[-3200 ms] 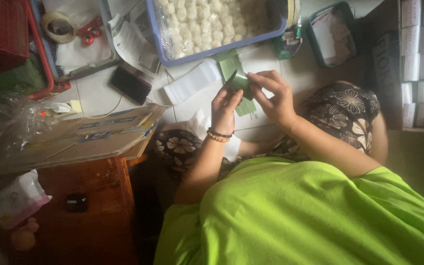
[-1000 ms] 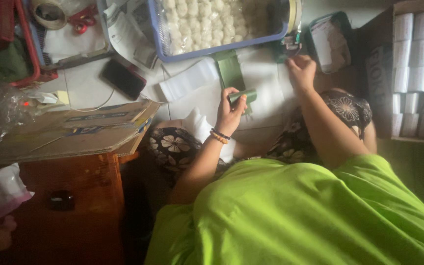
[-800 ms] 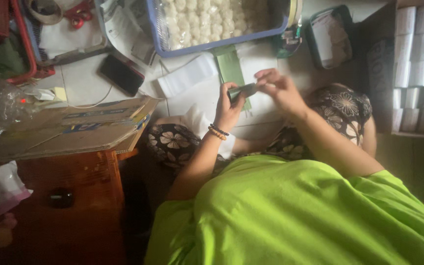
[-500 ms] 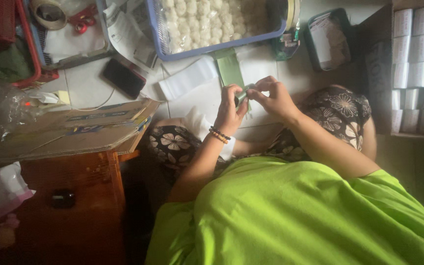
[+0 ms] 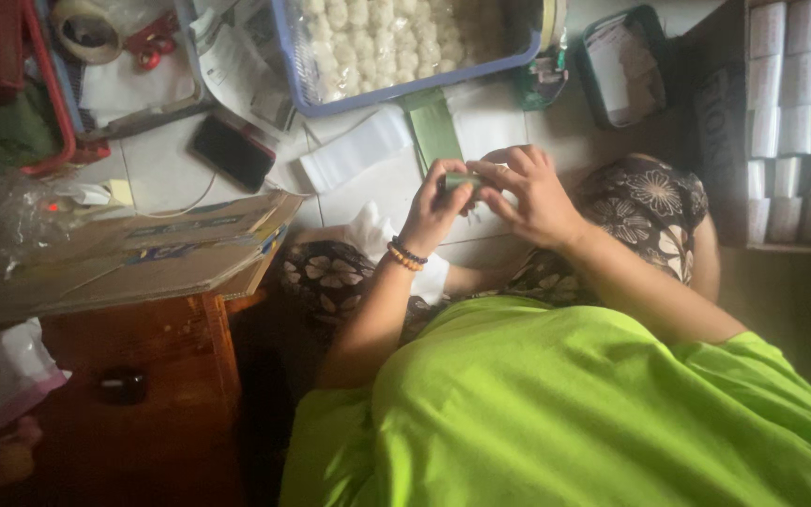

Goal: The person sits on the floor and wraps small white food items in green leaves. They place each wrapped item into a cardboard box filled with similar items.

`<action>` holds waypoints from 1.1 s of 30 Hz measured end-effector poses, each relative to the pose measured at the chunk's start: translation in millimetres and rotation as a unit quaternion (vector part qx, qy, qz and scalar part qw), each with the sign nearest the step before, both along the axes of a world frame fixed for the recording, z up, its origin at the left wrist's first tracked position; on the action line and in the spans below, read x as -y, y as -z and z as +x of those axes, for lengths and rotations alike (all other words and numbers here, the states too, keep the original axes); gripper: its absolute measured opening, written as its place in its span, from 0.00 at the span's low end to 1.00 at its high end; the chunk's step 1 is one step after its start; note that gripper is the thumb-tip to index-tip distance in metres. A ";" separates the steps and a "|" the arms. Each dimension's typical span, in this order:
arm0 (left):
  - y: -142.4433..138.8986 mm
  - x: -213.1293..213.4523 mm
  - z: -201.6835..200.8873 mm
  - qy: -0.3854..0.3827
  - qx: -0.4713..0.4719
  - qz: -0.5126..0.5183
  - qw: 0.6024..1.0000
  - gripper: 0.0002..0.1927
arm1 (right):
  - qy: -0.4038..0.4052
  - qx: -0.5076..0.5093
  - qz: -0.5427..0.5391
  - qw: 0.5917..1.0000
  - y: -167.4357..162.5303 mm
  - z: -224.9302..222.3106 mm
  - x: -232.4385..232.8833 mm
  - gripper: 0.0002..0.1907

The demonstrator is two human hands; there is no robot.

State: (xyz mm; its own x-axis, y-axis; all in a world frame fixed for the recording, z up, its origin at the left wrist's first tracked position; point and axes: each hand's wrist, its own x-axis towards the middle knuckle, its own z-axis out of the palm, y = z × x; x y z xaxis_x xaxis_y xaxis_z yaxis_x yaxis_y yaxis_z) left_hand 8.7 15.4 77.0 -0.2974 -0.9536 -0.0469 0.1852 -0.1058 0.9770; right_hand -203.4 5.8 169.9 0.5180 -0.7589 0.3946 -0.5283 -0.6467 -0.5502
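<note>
My left hand (image 5: 434,208) and my right hand (image 5: 529,192) meet over the white tiled floor, both closed on a small green wrapped piece (image 5: 463,179) held between the fingertips. A beaded bracelet sits on my left wrist. Just beyond the hands lies a green strip (image 5: 434,127) beside a stack of clear plastic wrappers (image 5: 354,158). Farther off stands a blue basket (image 5: 405,84) full of small white balls. What is inside the green wrap is hidden by my fingers.
A black phone (image 5: 232,152) with a cable lies left of the wrappers. Flattened cardboard (image 5: 133,253) rests on a wooden stool. A tape roll (image 5: 86,28) and red scissors sit in a tray far left. White rolls (image 5: 790,113) fill a box on the right. A green tin (image 5: 623,64) stands nearby.
My right hand reached out toward the basket, then came back to my left hand. Both hands now grip the small green piece together.
</note>
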 end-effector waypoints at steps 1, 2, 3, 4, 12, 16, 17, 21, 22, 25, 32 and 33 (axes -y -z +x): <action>-4.8 -0.6 1.0 -0.002 0.045 -0.094 0.995 0.13 | -0.025 0.007 0.023 0.999 -3.1 -3.3 4.4 0.21; -10.7 -1.4 1.4 -0.007 0.088 -0.188 0.978 0.14 | -0.054 0.043 0.100 0.993 -6.0 -7.3 8.7 0.21; -17.4 -2.5 1.2 -0.014 0.131 -0.280 0.951 0.16 | -0.086 0.078 0.176 0.978 -9.1 -12.6 12.4 0.22; -24.6 -4.8 -0.7 -0.007 0.125 -0.266 0.956 0.22 | -0.117 0.112 0.254 0.954 -11.5 -16.6 14.5 0.23; -85.7 -5.7 -5.5 0.031 0.248 -0.294 0.923 0.46 | -0.082 0.080 0.096 0.989 -14.2 -30.9 9.4 0.32; -101.8 -1.0 -0.5 0.072 0.358 -0.327 0.871 0.49 | -0.078 0.042 0.053 0.995 -11.1 -36.9 7.1 0.33; -103.6 -1.4 -1.1 0.074 0.376 -0.337 0.860 0.50 | -0.080 0.040 0.046 0.995 -11.0 -37.8 6.8 0.34; -102.5 -3.2 -6.2 0.098 0.385 -0.304 0.866 0.51 | -0.083 0.033 0.043 0.995 -18.6 -43.0 2.9 0.36; -100.1 -3.6 -8.0 0.101 0.358 -0.280 0.885 0.54 | -0.084 0.032 0.048 0.995 -22.2 -44.6 0.8 0.36; -87.7 -4.1 -13.8 0.118 0.229 -0.209 0.943 0.62 | -0.090 0.057 0.123 0.987 -34.1 -49.4 -4.6 0.40; -46.6 -5.7 -33.2 0.222 -0.138 0.077 0.962 0.71 | -0.178 0.098 0.281 0.938 -39.5 -72.8 -22.0 0.35; -42.3 -5.5 -35.3 0.232 -0.144 0.108 0.956 0.70 | -0.166 0.117 0.335 0.920 -36.3 -77.0 -23.7 0.28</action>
State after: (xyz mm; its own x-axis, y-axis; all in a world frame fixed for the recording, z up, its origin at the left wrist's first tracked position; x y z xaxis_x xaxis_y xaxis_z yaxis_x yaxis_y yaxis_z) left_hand -26.6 20.8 119.3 -0.7168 -0.6926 -0.0801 0.3269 -0.4354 0.8388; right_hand -280.4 29.4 206.2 0.7253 -0.6879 0.0262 -0.1799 -0.2262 -0.9573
